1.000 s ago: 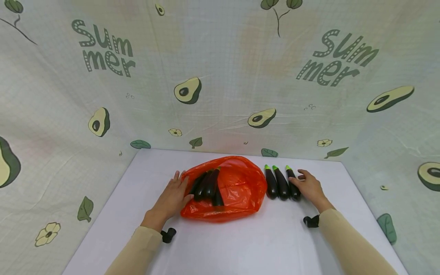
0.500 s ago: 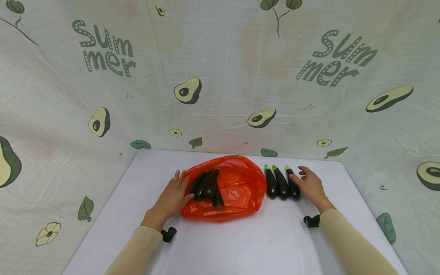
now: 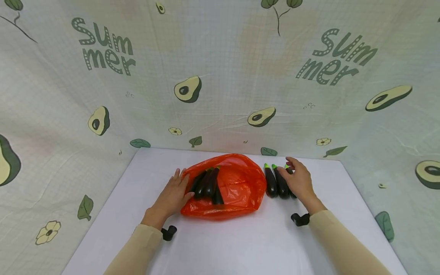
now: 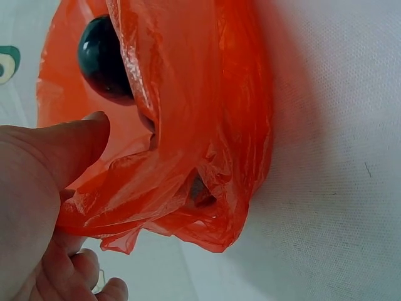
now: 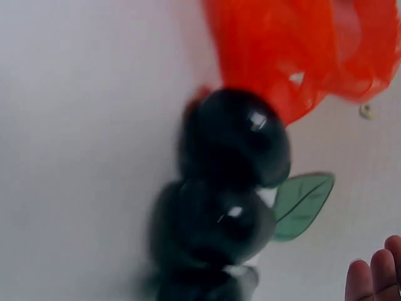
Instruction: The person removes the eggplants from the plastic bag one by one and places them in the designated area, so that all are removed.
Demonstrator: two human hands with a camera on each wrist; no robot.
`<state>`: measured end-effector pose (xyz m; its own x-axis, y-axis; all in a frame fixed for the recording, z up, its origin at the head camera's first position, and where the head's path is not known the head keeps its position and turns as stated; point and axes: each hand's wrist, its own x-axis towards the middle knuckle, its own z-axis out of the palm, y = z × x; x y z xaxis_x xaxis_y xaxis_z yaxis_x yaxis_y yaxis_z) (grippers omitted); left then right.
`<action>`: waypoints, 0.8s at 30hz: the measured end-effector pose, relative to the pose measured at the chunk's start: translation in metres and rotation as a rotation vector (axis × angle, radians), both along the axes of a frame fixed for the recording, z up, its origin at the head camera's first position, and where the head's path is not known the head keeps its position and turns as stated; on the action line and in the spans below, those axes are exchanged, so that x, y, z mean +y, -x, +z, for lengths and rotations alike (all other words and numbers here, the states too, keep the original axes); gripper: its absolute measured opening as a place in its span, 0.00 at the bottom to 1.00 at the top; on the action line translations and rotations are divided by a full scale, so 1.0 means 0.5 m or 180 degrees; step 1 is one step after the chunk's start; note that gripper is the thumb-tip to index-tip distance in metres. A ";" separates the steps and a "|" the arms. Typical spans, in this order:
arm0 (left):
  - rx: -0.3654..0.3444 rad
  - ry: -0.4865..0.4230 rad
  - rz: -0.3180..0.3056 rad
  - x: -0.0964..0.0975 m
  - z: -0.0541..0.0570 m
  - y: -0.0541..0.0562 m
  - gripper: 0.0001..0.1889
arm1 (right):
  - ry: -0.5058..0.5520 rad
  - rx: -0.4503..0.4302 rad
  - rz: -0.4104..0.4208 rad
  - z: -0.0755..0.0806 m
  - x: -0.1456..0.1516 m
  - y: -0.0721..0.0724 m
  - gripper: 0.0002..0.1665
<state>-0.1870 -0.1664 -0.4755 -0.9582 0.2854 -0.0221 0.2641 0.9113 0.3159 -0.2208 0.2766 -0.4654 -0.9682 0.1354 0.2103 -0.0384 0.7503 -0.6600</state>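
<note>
An orange-red plastic bag (image 3: 240,191) lies with its mouth spread, and several dark eggplants (image 3: 210,183) are inside on its left side. My left hand (image 3: 170,198) holds the bag's left edge, the thumb (image 4: 81,141) inside the rim and the fingers outside. Three more eggplants stand side by side right of the bag: a left one (image 3: 270,183), a middle one (image 3: 281,184) and a right one partly hidden. Over the right and middle ones is my right hand (image 3: 300,184), fingers apart, gripping nothing; its fingertips (image 5: 382,269) show at the right wrist view's corner.
A white table (image 3: 237,244) carries everything. Behind it and at the sides hangs a pale cloth (image 3: 220,76) printed with avocados, leaves and lettering. Each wrist wears a small black camera, the right camera (image 3: 300,219) being near the tabletop.
My right hand has moved left and slightly away from me, from beside the right eggplant to over it and the middle one. The left hand, the bag and the eggplants stay in place.
</note>
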 end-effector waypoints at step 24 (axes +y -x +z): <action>-0.0002 -0.0021 0.0059 0.007 0.011 -0.006 0.44 | 0.0423 -0.0212 0.0809 0.009 -0.278 -0.043 0.36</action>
